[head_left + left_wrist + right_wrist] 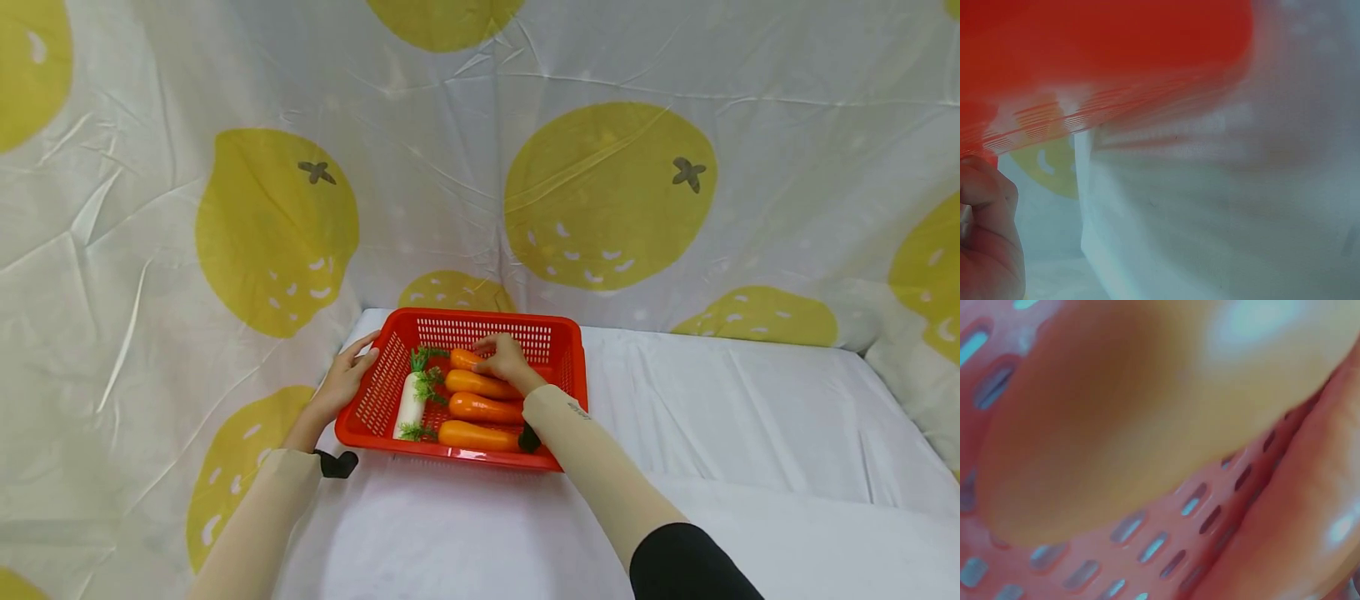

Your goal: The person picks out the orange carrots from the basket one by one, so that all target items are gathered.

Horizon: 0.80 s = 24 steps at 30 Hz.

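Note:
A red plastic basket [382,446] sits on the white cloth, turned slightly. My left hand [343,385] holds its left rim; in the left wrist view, bent fingers [988,200] show just under the red edge. Inside, my right hand [506,360] grips the rearmost carrot [463,358], thumb and fingers around it and partly covering it. More orange carrots lie side by side in front, including a middle carrot [483,407] and a front carrot [476,435]. A white radish [409,404] with green leaves lies along the left. Close up, the right wrist view shows a large carrot [1147,425] over the slotted basket floor.
A white cloth [720,417] covers the table and stretches right of the basket. Behind and to the left hangs a white curtain [435,183] printed with yellow lemons, close to the basket's back and left sides.

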### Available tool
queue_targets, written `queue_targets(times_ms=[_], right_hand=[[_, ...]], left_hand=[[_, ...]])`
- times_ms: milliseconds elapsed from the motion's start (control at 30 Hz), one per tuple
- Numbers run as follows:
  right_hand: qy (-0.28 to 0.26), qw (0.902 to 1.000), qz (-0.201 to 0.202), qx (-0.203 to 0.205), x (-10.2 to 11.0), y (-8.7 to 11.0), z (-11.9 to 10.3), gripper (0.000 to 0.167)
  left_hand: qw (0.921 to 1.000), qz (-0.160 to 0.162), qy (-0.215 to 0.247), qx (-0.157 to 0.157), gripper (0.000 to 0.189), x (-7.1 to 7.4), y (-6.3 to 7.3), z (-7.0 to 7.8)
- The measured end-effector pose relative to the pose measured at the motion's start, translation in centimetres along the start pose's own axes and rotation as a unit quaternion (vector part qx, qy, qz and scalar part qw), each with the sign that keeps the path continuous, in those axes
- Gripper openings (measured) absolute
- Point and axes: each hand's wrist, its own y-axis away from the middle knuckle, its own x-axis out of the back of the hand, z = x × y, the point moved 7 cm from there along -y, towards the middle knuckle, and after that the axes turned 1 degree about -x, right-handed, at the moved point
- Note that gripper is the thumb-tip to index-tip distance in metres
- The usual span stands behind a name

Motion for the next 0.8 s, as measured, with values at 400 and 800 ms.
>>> queue_targets(times_ms=[400,800], right_hand=[[0.070,0.9967,-0.024,0.033,-0.3,-0.2,-0.1,0.039],[-0.002,0.9986,-0.048,0.021,0.0,-1.0,0.1,0.037]], left_hand=[[0.9998,-0.003,0.006,0.017,0.054,-0.1,0.3,0.7],[0.9997,-0.004,0.011,0.020,0.053,-0.2,0.4,1.1]])
